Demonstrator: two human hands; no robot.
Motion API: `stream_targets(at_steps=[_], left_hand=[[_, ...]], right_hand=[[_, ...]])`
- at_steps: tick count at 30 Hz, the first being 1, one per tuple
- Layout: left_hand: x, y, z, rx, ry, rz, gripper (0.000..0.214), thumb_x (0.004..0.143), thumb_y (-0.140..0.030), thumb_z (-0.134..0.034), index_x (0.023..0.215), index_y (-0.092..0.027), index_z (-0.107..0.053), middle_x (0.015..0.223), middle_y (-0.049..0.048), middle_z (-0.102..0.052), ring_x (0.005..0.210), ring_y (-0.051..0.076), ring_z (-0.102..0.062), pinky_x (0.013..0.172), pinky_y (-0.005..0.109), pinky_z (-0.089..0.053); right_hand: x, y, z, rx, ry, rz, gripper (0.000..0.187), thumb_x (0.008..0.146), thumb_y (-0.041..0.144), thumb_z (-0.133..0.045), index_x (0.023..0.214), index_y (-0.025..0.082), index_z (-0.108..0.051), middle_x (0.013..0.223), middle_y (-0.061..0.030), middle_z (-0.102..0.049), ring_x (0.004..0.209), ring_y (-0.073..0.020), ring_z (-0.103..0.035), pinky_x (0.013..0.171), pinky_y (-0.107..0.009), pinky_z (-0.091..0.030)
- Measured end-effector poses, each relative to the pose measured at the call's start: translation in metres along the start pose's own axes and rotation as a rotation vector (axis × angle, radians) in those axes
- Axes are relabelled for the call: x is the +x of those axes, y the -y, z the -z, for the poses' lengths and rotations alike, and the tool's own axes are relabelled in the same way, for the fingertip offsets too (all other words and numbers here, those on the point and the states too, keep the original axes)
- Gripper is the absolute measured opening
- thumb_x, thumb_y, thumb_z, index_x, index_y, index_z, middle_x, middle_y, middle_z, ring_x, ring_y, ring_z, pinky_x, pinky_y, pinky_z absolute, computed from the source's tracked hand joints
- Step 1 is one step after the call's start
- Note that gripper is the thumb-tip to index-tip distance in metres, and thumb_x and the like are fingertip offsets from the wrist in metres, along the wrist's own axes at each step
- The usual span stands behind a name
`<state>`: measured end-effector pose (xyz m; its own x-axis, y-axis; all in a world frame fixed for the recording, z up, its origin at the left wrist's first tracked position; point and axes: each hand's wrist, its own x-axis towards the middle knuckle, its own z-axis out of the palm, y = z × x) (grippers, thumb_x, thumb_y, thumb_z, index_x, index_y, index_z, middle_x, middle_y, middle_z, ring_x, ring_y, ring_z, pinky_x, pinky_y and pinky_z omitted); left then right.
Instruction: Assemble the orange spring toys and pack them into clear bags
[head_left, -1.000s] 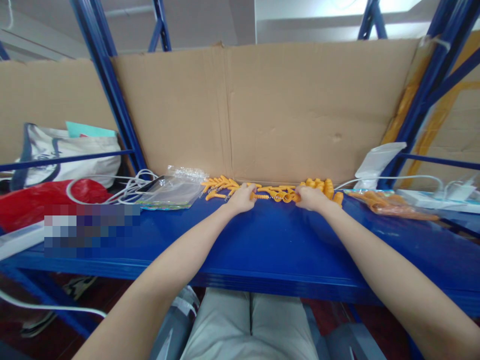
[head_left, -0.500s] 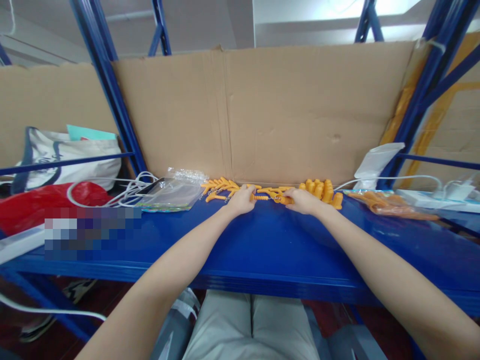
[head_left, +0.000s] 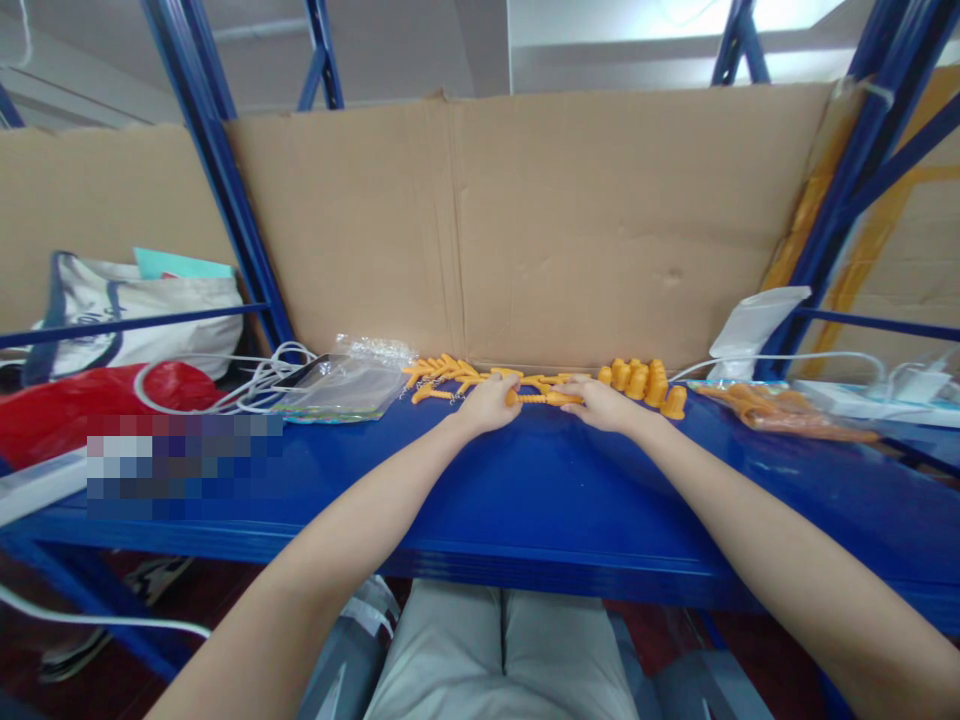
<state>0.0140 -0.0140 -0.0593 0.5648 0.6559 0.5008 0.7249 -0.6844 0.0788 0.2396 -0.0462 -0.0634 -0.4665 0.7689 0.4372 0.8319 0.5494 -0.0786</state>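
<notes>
In the head view, an orange rod with a spiral-ridged shaft [head_left: 535, 398] lies level between my hands, low over the blue shelf top. My left hand [head_left: 491, 402] is closed around its rounded left end. The fingers of my right hand [head_left: 598, 403] pinch its thicker, smooth right end. Left of my left hand lie an orange hammer-shaped piece [head_left: 431, 396] and a row of slim orange pieces [head_left: 442, 367] with small metal chains. More flat orange pieces [head_left: 547, 380] lie behind my hands, partly hidden. Orange bell-shaped pieces [head_left: 636, 380] stand in a cluster beyond my right hand.
Clear plastic bags [head_left: 345, 385] and white cables [head_left: 259, 385] lie to the left, near a red bag [head_left: 150, 390]. At right rest a bag of orange pieces [head_left: 780, 412] and a white power strip [head_left: 847, 395]. A cardboard panel [head_left: 562, 230] closes the back.
My left hand has shifted slightly right, and the spiral rod with it. The thick orange piece in my right hand now lies in line with the rod, their ends meeting.
</notes>
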Motion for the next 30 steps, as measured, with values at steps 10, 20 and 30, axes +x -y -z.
stream_targets(at_steps=[10,20,30], left_hand=[[0.002,0.009,-0.002,-0.006,-0.043,-0.068,0.022,0.077,-0.02,-0.055,0.098,-0.02,-0.06,0.094,0.0059,-0.066,0.09,0.022,-0.063,0.081,0.033,-0.05],[0.004,0.012,-0.003,-0.067,-0.064,-0.042,0.026,0.074,-0.018,-0.058,0.1,-0.018,-0.061,0.089,0.0057,-0.068,0.086,0.022,-0.064,0.077,0.03,-0.05],[0.004,0.011,-0.004,-0.111,-0.075,-0.083,0.023,0.073,-0.018,-0.059,0.096,-0.019,-0.06,0.087,0.0036,-0.067,0.083,0.02,-0.064,0.075,0.029,-0.049]], right_hand=[[0.002,0.005,-0.002,0.18,0.025,-0.083,0.034,0.085,0.016,-0.053,0.118,0.017,-0.063,0.121,-0.0122,-0.064,0.116,-0.0246,-0.057,0.101,-0.044,-0.042],[-0.005,-0.003,0.007,0.684,0.01,-0.392,0.039,0.076,0.016,-0.066,0.113,0.017,-0.053,0.114,-0.0102,-0.063,0.087,-0.0168,-0.068,0.086,-0.04,-0.054],[-0.006,0.012,0.014,0.986,0.021,-0.665,0.034,0.093,0.047,-0.044,0.096,0.015,-0.056,0.069,-0.0112,-0.068,0.061,-0.0197,-0.068,0.068,-0.037,-0.059]])
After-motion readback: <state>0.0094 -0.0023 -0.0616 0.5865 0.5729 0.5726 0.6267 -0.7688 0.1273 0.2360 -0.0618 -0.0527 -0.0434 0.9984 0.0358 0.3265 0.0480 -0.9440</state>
